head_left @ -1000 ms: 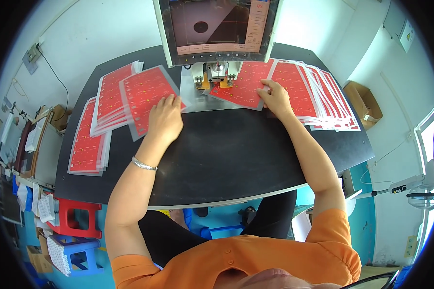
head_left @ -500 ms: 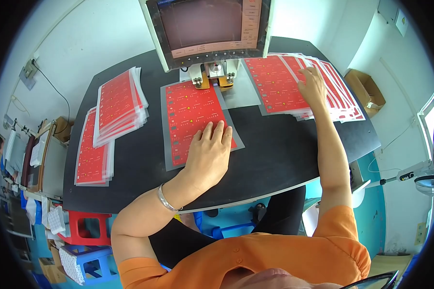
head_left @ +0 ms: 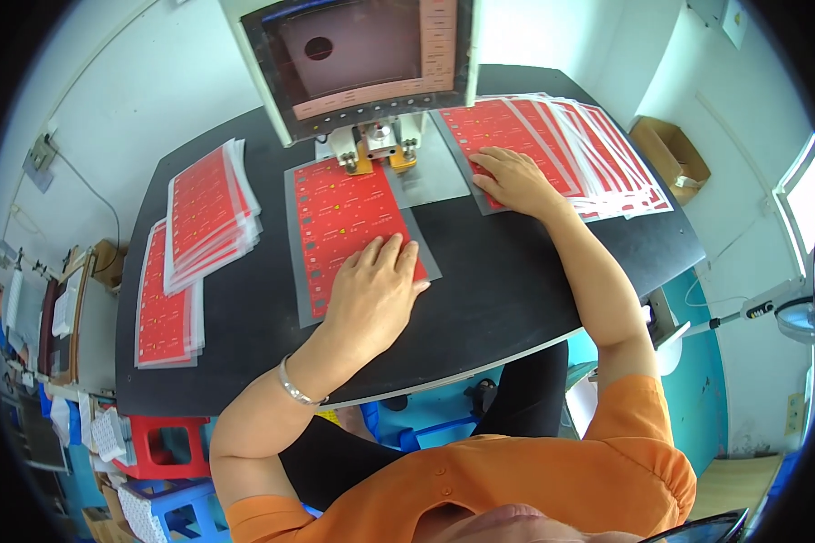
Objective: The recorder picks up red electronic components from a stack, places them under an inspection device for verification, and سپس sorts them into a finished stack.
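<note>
- head view: left hand (head_left: 376,290) lies flat, fingers spread, pressing on a red sheet (head_left: 344,217) just in front of the press machine (head_left: 362,63)
- right hand (head_left: 512,181) rests open, palm down, gripping nothing, on the fanned red stack (head_left: 589,145) right of the machine
- two more red piles (head_left: 208,213) sit left of the machine on the black table (head_left: 516,271)

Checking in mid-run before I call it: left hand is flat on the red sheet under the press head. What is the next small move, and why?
Probably slide the sheet a touch further under the press head. The left hand lies flat on its near end, its far edge is right at the head, and it sits slightly skewed on the grey plate. The right hand rests on the fanned stack.
</note>
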The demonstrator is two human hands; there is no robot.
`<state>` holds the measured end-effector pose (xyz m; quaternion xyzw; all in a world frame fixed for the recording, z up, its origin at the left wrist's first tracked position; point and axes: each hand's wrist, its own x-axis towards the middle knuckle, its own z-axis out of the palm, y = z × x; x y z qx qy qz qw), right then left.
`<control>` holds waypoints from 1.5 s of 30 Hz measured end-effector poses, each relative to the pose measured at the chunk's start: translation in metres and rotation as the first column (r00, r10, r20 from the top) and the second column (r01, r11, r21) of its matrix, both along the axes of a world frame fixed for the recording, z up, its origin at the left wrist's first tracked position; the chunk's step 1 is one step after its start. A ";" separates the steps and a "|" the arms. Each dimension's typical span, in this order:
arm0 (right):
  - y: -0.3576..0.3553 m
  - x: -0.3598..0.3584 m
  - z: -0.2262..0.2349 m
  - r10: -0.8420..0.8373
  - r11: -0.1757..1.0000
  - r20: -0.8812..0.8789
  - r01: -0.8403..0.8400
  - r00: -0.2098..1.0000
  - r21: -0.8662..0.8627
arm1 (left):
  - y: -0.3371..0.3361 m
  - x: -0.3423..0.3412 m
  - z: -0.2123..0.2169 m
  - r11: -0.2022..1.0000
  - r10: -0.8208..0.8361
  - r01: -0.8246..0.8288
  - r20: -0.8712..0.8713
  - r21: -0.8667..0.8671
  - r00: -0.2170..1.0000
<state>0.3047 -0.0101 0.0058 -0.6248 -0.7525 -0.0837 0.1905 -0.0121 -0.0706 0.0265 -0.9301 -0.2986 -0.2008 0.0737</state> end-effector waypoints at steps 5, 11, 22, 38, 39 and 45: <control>-0.006 0.011 0.012 -0.003 0.989 -0.018 0.000 1.000 -0.145 | 0.003 -0.002 -0.006 0.999 -0.029 0.028 -0.043 -0.031 0.999; -0.005 0.007 0.003 -0.034 0.999 0.026 0.035 0.999 -0.038 | 0.032 0.006 -0.018 0.998 0.008 -0.010 0.039 0.054 0.999; -0.004 0.000 0.006 -0.025 0.999 -0.001 0.025 1.000 -0.032 | 0.066 0.015 -0.032 0.995 0.072 -0.079 0.101 0.062 0.992; 0.016 0.009 -0.005 -0.191 0.971 0.137 0.207 0.972 -0.118 | 0.076 -0.004 -0.025 1.000 0.002 -0.001 0.147 -0.008 0.989; 0.017 0.014 -0.005 -0.186 0.972 0.153 0.205 0.971 -0.119 | 0.071 -0.007 -0.019 0.998 0.016 -0.007 0.160 -0.058 0.987; 0.007 0.038 0.001 -0.152 0.975 0.187 0.178 0.971 -0.136 | 0.066 -0.018 -0.009 0.997 0.047 -0.036 0.164 -0.073 0.985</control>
